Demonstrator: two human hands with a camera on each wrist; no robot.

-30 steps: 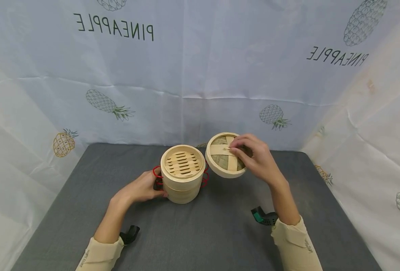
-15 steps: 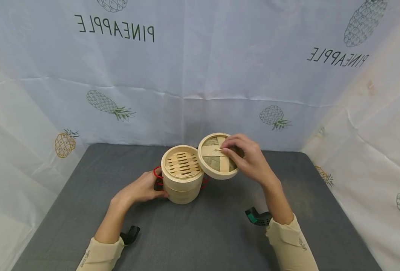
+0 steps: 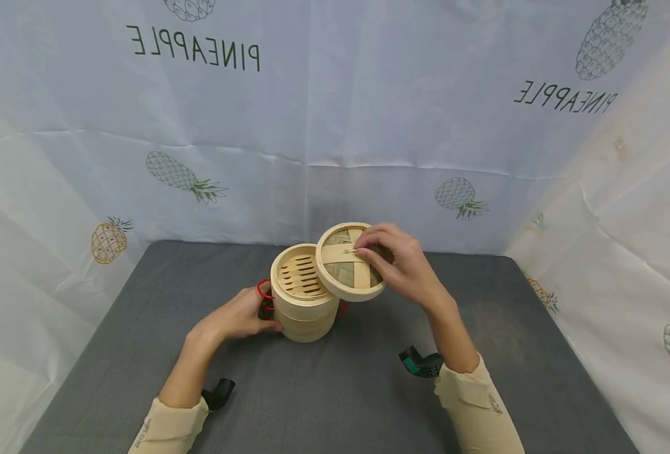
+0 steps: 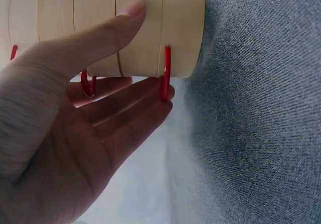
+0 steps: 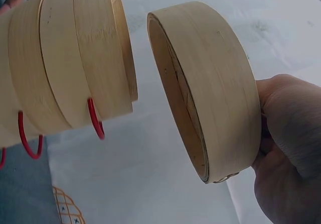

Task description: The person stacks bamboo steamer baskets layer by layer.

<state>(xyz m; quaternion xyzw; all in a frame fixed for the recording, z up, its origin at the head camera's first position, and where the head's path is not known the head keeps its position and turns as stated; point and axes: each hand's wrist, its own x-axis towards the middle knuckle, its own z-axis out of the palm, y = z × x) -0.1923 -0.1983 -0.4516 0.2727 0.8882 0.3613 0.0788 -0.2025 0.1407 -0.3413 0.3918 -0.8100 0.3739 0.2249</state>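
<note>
A stacked bamboo steamer (image 3: 303,321) stands on the table, its slatted inside partly showing from above. My left hand (image 3: 243,314) holds its left side. In the left wrist view the thumb lies along the bamboo wall (image 4: 140,38), with the other fingers behind, by the red loop handles (image 4: 166,73). My right hand (image 3: 397,261) pinches the small loop on top of the round bamboo lid (image 3: 339,273). That lid is tilted and overlaps the steamer's right part in the head view. The right wrist view shows a gap between lid (image 5: 215,83) and steamer (image 5: 103,48).
A dark grey cloth (image 3: 335,403) covers the table. Behind it hangs a white curtain (image 3: 335,113) printed with pineapples. Black devices (image 3: 420,362) sit at both wrists.
My right hand has moved left with the lid, which now covers more of the steamer's top in the head view. The left hand and steamer have stayed in place.
</note>
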